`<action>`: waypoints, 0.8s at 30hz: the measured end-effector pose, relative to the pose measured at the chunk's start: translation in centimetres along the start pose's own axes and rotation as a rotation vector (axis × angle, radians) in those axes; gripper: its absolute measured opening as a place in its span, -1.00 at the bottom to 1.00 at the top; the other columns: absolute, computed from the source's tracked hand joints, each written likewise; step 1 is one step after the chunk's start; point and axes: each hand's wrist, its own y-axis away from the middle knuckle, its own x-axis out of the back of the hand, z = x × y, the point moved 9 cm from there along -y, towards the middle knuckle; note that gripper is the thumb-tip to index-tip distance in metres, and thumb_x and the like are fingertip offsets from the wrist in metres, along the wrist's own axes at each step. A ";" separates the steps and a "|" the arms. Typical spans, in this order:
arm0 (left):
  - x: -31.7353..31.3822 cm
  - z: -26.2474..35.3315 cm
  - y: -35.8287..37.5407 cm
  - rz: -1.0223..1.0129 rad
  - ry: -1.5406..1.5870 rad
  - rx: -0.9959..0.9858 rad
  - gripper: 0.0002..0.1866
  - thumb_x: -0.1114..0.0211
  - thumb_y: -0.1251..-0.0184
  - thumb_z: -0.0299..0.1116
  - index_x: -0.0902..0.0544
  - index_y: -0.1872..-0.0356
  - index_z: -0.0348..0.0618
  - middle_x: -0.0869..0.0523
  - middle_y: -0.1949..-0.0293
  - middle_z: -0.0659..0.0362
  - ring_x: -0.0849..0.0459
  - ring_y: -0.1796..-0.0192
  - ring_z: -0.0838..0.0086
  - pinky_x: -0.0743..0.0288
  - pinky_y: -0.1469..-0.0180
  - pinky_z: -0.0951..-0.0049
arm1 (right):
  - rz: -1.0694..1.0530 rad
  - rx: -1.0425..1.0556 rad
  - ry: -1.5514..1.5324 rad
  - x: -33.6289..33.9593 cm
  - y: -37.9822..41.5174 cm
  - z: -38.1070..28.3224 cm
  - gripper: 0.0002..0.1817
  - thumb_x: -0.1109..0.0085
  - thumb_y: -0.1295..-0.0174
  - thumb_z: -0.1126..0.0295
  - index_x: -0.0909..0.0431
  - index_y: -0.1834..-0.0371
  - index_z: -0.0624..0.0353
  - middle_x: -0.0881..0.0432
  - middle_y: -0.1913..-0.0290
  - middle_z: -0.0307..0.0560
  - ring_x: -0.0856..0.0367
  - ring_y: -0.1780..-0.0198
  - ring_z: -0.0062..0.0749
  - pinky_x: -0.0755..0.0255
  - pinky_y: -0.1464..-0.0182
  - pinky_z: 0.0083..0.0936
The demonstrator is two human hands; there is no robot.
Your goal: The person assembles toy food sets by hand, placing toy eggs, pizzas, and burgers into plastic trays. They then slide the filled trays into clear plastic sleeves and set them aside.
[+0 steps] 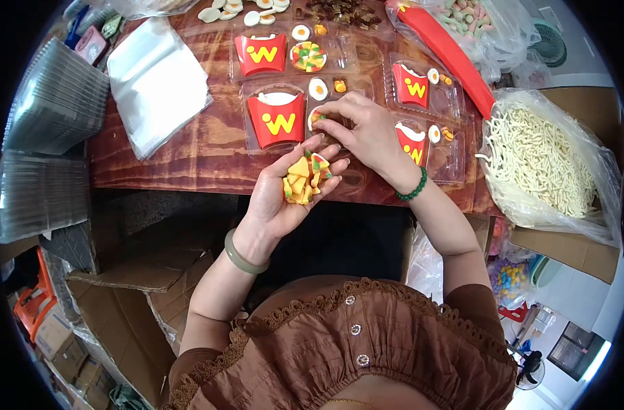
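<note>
My left hand (265, 195) is palm up near the table's front edge, cupping a pile of small yellow pizza-slice candies (298, 186), some with red, green and white tops. My right hand (370, 133) pinches one pizza-slice candy (317, 117) at the round compartment of a clear plastic tray (361, 83); the fingers partly hide that compartment. In this tray sit a red fries box (278, 124) with a yellow logo, a fried-egg candy (317, 89) and a burger candy (339, 86). Behind it, another tray holds a round pizza (308, 57) of slices.
Two more filled trays (455, 89) lie at right, beside a long red strip (449, 51). A bag of pale stick candies (541, 160) stands far right. Stacked clear trays (52, 102) and plastic bags (158, 85) are at left. Egg candies (237, 9) and brown candies (343, 12) lie at the back.
</note>
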 end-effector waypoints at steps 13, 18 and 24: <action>0.0 -0.4 0.0 0.013 0.038 -0.012 -0.63 0.04 -0.50 -0.24 -0.40 -0.22 -0.17 -0.56 -0.10 0.10 -0.61 -0.07 0.33 -0.53 -0.14 0.15 | -0.467 -0.049 -0.468 -0.1 1.8 -2.3 -0.82 -0.32 -0.08 0.46 -0.59 0.26 0.27 -0.59 0.28 -0.15 -0.58 0.15 -0.42 -0.47 0.09 -0.50; 0.0 -0.4 0.5 0.004 0.005 0.006 -0.60 0.05 -0.51 -0.24 -0.35 -0.26 -0.19 -0.54 -0.13 0.07 -0.58 -0.14 0.25 -0.53 -0.14 0.18 | -0.556 -0.381 -0.745 -0.7 2.5 -1.6 -0.83 -0.26 -0.10 0.55 -0.55 0.24 0.27 -0.60 0.29 -0.16 -0.58 0.16 -0.43 -0.47 0.08 -0.48; -0.3 -0.8 1.5 -0.019 0.042 0.035 -0.58 0.10 -0.52 -0.24 -0.32 -0.29 -0.18 -0.47 -0.23 -0.01 -0.48 -0.26 0.11 -0.49 -0.17 0.17 | -0.341 0.364 -0.090 2.4 -1.0 -4.7 -0.81 -0.19 0.03 0.63 -0.50 0.33 0.19 -0.57 0.29 -0.14 -0.53 0.16 -0.22 -0.43 0.12 -0.39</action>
